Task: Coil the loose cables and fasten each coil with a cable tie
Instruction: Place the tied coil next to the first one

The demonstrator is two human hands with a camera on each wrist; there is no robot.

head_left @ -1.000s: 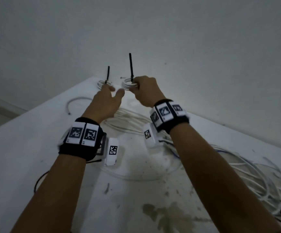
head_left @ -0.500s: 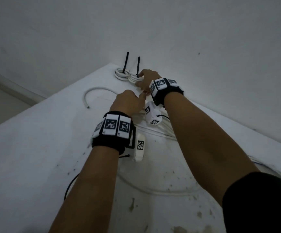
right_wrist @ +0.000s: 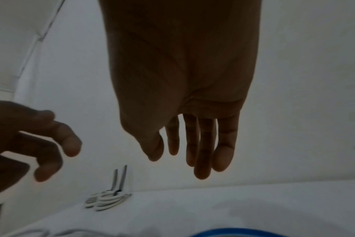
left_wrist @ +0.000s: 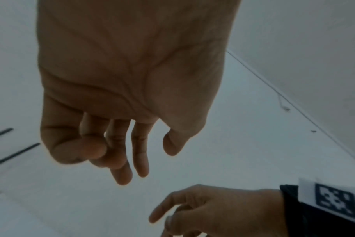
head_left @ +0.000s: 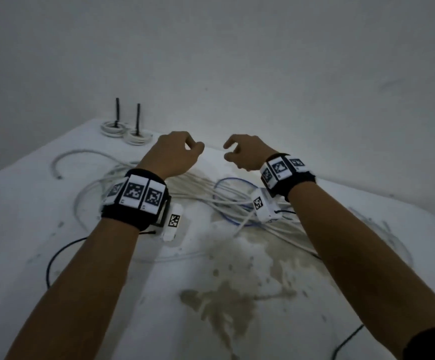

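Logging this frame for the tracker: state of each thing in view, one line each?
Left hand: empty, fingers loosely curled, above the table.
Right hand: empty, fingers relaxed.
Far coil: coiled, tied, tie tail upright.
Near coil: coiled, tied, beside the far coil.
White cables: loose, tangled.
Blue cable: loose, uncoiled.
Table: stained.

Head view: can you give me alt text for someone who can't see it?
Two bare hands, left hand and right hand, hover empty with loosely curled fingers over a tangle of loose white cables and one blue cable on a stained white table. At the far corner lie two small white cable coils, each fastened with an upright black cable tie.
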